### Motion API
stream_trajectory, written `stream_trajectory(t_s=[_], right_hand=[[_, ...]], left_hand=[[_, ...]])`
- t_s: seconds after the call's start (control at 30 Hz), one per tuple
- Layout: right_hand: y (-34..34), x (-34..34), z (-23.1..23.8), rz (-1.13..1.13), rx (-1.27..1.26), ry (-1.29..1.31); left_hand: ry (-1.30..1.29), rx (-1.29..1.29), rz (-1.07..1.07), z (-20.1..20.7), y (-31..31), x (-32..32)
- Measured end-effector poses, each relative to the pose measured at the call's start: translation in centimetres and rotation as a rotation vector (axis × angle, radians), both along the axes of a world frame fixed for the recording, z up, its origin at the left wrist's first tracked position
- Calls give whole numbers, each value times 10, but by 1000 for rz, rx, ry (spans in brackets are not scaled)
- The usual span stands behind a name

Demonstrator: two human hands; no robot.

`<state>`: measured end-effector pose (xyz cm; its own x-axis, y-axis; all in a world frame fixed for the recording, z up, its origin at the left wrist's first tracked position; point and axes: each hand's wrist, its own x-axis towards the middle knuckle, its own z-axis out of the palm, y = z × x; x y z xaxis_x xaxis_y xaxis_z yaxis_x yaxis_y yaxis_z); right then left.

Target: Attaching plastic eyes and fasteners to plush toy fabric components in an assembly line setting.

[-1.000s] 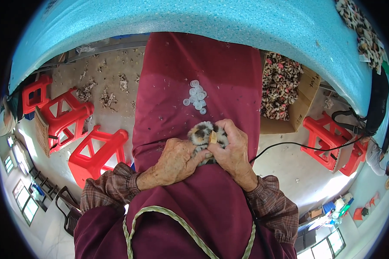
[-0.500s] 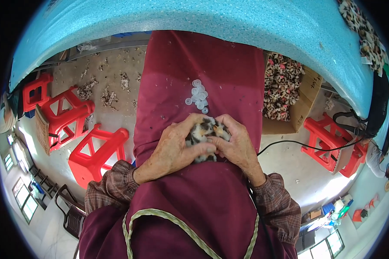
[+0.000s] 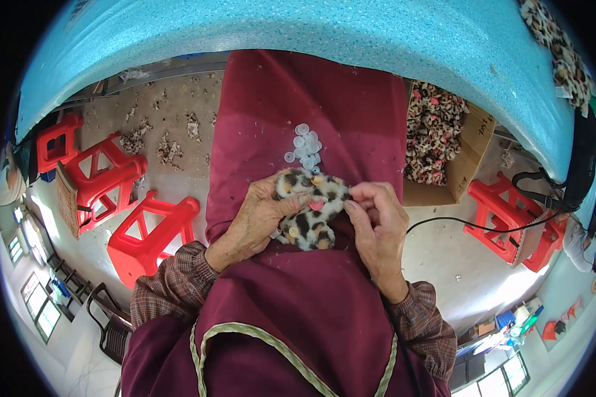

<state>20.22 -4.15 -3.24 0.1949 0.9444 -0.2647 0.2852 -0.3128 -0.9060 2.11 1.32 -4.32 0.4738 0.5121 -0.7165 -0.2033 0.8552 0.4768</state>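
Note:
A small plush skin (image 3: 304, 225) of white, black and tan spotted fur lies spread over my lap, a pink patch showing at its middle. A pale round disc sits on its lower left part. My left hand (image 3: 253, 215) grips the plush from the left, thumb on top. At its upper right end, my right hand (image 3: 380, 228) pinches the fur edge between thumb and fingers. Just beyond the plush, several translucent plastic discs (image 3: 306, 147) rest in a loose pile on the maroon apron cloth (image 3: 258, 112).
A light blue speckled tabletop (image 3: 298, 30) curves across the far side. To the right stands a cardboard box (image 3: 470, 159) heaped with spotted plush pieces (image 3: 434, 132). Red stools (image 3: 153, 231) stand on both sides. Scraps (image 3: 169, 149) litter the floor, and a black cable (image 3: 457, 220) runs rightward.
The plush, bunched between both hands before, is now spread out with its pink patch showing. My right hand has shifted right to its edge; my left thumb has moved up and left.

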Motion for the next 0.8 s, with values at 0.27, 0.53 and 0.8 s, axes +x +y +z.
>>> stream_trajectory(t_s=[0.27,0.53,0.8], right_hand=[[-1,-1,-14,25,-209,309],[0,-2,-14,136,-284,326],[-1,2,-7,103,-246,428]], left_hand=[[-109,-42,20,-8,-5,-2],[-37,21,-18,2,-2,4],[-10,55,110,-2,-8,8]])
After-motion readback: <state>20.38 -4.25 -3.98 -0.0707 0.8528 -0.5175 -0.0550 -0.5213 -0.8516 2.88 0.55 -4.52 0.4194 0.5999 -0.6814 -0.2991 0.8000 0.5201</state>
